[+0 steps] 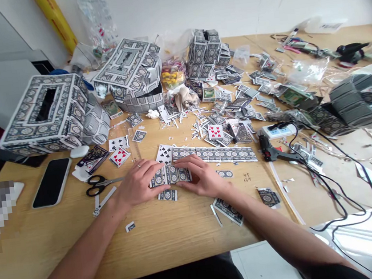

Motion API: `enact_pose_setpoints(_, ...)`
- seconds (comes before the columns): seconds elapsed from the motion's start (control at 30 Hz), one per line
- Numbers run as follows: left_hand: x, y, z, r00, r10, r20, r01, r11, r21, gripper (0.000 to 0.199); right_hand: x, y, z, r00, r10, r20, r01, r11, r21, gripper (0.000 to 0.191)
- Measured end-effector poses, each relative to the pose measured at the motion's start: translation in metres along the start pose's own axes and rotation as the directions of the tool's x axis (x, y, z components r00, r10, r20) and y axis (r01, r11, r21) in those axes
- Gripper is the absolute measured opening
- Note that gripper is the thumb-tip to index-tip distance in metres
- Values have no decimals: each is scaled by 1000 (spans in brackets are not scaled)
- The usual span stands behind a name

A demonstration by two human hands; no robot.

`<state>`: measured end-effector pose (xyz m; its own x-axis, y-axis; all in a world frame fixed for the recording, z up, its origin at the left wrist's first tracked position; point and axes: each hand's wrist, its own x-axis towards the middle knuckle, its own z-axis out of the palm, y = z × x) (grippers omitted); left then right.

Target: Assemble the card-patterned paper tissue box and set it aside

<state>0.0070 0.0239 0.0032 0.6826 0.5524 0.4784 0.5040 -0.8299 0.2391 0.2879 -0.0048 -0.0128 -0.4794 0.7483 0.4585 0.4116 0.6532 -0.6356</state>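
My left hand [139,180] pinches the left end of a short strip of patterned playing-card pieces [172,175] between thumb and fingers. At its other end, my right hand [200,174] grips the strip the same way, low over the table. Just behind lies a seven of clubs [164,153]. A long joined band of card backs [216,153] stretches to the right beyond my right fingers. Below the held strip rests a small cut card piece [168,195]. Another cut piece [225,174] lies right of my right hand. Scissors [100,183] lie beside my left hand.
Two card-covered boxes [43,113] [131,69] stand at the back left. A phone [51,182] lies at the left. On the right are a glue gun [278,151], a power strip [279,130] and black cables [340,180]. Card scraps [201,126] litter the back.
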Motion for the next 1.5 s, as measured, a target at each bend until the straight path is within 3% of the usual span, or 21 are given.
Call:
enact_pose_setpoints(0.2,-6,-8,-5,997,-66,44,67,997,-28,62,-2,0,-1,1000,19,-1,-19,999,-39,49)
enact_pose_setpoints(0.7,-7,-3,-1,999,-43,29,44,999,-25,56,-8,2,2,1000,-25,3,25,1000,-13,47)
enact_pose_setpoints(0.83,-6,0,-2,999,-43,14,43,999,-22,57,-5,-4,-1,998,68,4,-68,994,83,49)
enact_pose_setpoints(0.93,-4,6,-3,999,-33,-11,33,999,-24,58,-2,-8,-1,974,225,1,-220,955,200,54)
enact_pose_setpoints(1.03,-1,11,-3,1000,2,-23,-3,999,-34,63,-1,-6,-2,927,374,7,-362,893,269,39)
enact_pose_setpoints(1.1,0,14,-2,1000,20,-21,-21,999,-31,64,-1,-3,-4,916,400,20,-389,877,283,30)
enact_pose_setpoints(1.23,0,16,0,1000,17,-9,-17,1000,-19,65,-1,-4,-9,935,350,59,-354,904,240,33)
enact_pose_setpoints(1.4,-2,17,3,1000,-15,12,16,1000,-23,69,-3,-9,-7,987,129,97,-133,991,27,73)
enact_pose_setpoints(1.5,-2,16,3,1000,-10,12,10,1000,-28,64,-4,-7,-3,991,69,114,-68,998,-16,76)
